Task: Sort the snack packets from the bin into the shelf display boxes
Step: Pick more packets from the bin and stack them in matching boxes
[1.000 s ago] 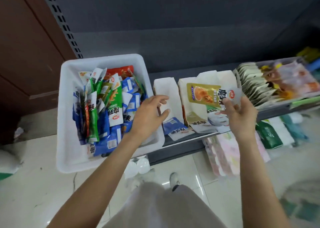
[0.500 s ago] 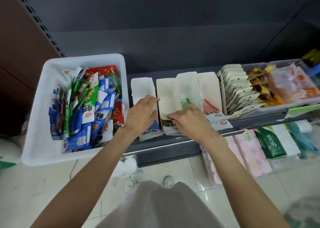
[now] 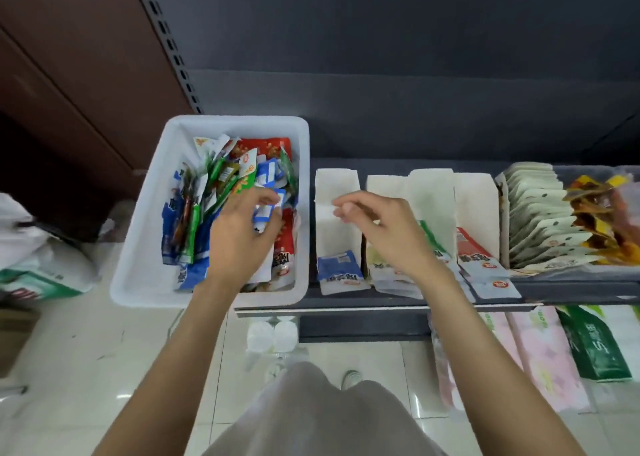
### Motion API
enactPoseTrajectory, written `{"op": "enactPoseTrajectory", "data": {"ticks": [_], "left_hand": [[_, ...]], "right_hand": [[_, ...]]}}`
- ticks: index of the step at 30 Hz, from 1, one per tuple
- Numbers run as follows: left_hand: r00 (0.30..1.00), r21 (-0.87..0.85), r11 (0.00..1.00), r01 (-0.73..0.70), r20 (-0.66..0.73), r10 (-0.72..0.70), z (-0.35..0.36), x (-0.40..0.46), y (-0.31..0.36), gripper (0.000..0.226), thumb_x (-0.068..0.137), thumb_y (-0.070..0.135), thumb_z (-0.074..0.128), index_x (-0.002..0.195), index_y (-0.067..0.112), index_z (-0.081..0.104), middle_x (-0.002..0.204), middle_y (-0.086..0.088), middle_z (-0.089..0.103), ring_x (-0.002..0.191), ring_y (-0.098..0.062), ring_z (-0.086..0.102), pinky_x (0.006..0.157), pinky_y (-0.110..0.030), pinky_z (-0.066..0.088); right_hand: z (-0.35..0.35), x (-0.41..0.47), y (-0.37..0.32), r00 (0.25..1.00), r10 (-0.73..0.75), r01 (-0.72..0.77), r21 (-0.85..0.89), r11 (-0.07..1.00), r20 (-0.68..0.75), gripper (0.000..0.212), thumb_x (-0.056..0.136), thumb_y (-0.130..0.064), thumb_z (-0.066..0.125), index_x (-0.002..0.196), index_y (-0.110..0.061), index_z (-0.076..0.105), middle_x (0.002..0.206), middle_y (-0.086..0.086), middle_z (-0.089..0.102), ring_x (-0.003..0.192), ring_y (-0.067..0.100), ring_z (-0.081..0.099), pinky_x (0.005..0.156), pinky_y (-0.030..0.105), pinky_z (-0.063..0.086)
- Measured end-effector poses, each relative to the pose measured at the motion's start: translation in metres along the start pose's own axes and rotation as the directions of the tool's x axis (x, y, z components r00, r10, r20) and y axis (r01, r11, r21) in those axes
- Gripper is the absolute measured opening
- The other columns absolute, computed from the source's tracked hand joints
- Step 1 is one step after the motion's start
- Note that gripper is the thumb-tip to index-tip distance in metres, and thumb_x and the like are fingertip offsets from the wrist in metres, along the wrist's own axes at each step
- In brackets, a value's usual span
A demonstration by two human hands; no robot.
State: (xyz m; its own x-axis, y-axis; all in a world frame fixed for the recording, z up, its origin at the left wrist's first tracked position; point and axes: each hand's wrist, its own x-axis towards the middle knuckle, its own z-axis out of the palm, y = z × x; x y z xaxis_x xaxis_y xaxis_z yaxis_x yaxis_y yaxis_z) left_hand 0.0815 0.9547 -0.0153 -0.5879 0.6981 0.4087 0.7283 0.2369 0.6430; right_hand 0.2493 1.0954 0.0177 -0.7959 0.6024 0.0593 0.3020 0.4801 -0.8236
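Left hand (image 3: 242, 233) moved into bin (image 3: 138, 247), gripping packet (image 3: 266, 209)

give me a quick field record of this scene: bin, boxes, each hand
bin: white bin at shelf's left end, heaped with mixed packets
boxes: four white display boxes right of it, packets at their fronts
left hand: left hand in the bin, fingers curled on a blue-and-white packet
right hand: right hand above the boxes, loosely curled, holding nothing

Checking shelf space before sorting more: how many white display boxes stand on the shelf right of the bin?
4, side by side: leftmost box nearest the bin, second box, third box, fourth box. The right hand partly hides the middle ones.
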Motion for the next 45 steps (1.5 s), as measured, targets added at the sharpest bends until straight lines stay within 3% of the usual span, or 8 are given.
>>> {"op": "enactPoseTrajectory", "data": {"ticks": [3, 8, 12, 19, 26, 32, 38, 45], "left_hand": [[0.996, 0.201, 0.976, 0.084, -0.052, -0.075, -0.024, -0.004, -0.051, 0.020, 0.083, 0.021, 0.064, 0.101, 0.011, 0.063, 0.099, -0.004, 0.066, 0.091, -0.026, 0.058, 0.079, -0.036, 0.048], [0.959, 0.436, 0.897, 0.067, 0.220, -0.178, -0.032, -0.008, -0.096, 0.062, 0.071, 0.047, 0.076, 0.120, 0.012, 0.060, 0.119, -0.010, 0.058, 0.109, -0.035, 0.050, 0.091, -0.047, 0.046], [0.904, 0.514, 0.854, 0.077, 0.324, -0.277, -0.027, -0.010, -0.100, 0.077, 0.072, 0.064, 0.065, 0.134, 0.022, 0.049, 0.142, 0.000, 0.038, 0.127, -0.028, 0.034, 0.103, -0.042, 0.034], [0.966, 0.050, 0.965, 0.259, -0.005, -0.259, -0.041, -0.017, -0.095, 0.036, 0.084, 0.029, 0.068, 0.117, 0.015, 0.061, 0.120, -0.003, 0.059, 0.110, -0.022, 0.053, 0.093, -0.033, 0.044], [0.939, 0.281, 0.917, 0.284, 0.112, -0.325, -0.033, -0.035, -0.102, 0.048, 0.081, 0.028, 0.071, 0.125, 0.012, 0.058, 0.126, -0.008, 0.057, 0.119, -0.027, 0.045, 0.095, -0.037, 0.043], [0.933, 0.186, 0.917, 0.354, -0.002, -0.360, -0.040, -0.033, -0.087, 0.038, 0.088, 0.036, 0.061, 0.120, 0.016, 0.060, 0.121, -0.005, 0.060, 0.111, -0.024, 0.051, 0.089, -0.037, 0.046], [0.937, 0.327, 0.895, 0.304, 0.069, -0.343, -0.030, -0.040, -0.072, 0.049, 0.083, 0.048, 0.064, 0.120, 0.017, 0.060, 0.115, -0.002, 0.062, 0.105, -0.024, 0.054, 0.086, -0.036, 0.046], [0.920, 0.336, 0.889, 0.311, 0.127, -0.370, -0.014, -0.023, -0.068, 0.038, 0.085, 0.037, 0.065, 0.119, 0.019, 0.062, 0.118, -0.002, 0.060, 0.108, -0.022, 0.055, 0.078, -0.036, 0.050]], "right_hand": [[0.050, 0.040, -0.015, 0.984, -0.118, 0.138, -0.151, 0.979, 0.132, 0.022, 0.096, -0.023, 0.052, 0.113, -0.021, 0.067, 0.108, -0.007, 0.069, 0.092, 0.006, 0.063, 0.081, 0.025, 0.049], [0.124, 0.095, -0.017, 0.907, -0.291, 0.410, -0.485, 0.772, 0.305, 0.047, 0.088, 0.001, 0.053, 0.129, -0.021, 0.057, 0.136, 0.003, 0.052, 0.122, 0.024, 0.045, 0.103, 0.039, 0.037], [0.141, 0.116, -0.014, 0.842, -0.330, 0.534, -0.578, 0.617, 0.426, 0.025, 0.092, -0.017, 0.058, 0.115, -0.023, 0.068, 0.126, -0.004, 0.062, 0.118, 0.020, 0.046, 0.095, 0.033, 0.032], [0.125, 0.105, -0.009, 0.746, -0.631, 0.629, -0.536, 0.562, 0.214, 0.012, 0.076, -0.007, 0.076, 0.086, -0.013, 0.072, 0.089, 0.001, 0.072, 0.087, 0.021, 0.064, 0.079, 0.032, 0.049], [0.146, 0.126, -0.008, 0.714, -0.318, 0.688, -0.540, 0.485, 0.623, 0.037, 0.092, -0.005, 0.053, 0.127, -0.015, 0.058, 0.132, 0.003, 0.057, 0.125, 0.019, 0.048, 0.106, 0.037, 0.034], [0.142, 0.122, -0.005, 0.718, -0.501, 0.693, -0.563, 0.449, 0.483, 0.009, 0.085, -0.009, 0.068, 0.089, -0.017, 0.069, 0.076, -0.003, 0.070, 0.067, 0.016, 0.062, 0.081, 0.031, 0.043], [0.136, 0.098, -0.001, 0.750, -0.375, 0.661, -0.584, 0.472, 0.545, 0.049, 0.076, 0.009, 0.059, 0.120, -0.013, 0.056, 0.131, 0.005, 0.054, 0.125, 0.023, 0.044, 0.105, 0.036, 0.033], [0.128, 0.087, -0.010, 0.790, -0.345, 0.605, -0.732, 0.312, 0.506, 0.011, 0.088, -0.029, 0.061, 0.094, -0.020, 0.063, 0.085, -0.003, 0.071, 0.082, 0.019, 0.066, 0.084, 0.032, 0.039]]}}
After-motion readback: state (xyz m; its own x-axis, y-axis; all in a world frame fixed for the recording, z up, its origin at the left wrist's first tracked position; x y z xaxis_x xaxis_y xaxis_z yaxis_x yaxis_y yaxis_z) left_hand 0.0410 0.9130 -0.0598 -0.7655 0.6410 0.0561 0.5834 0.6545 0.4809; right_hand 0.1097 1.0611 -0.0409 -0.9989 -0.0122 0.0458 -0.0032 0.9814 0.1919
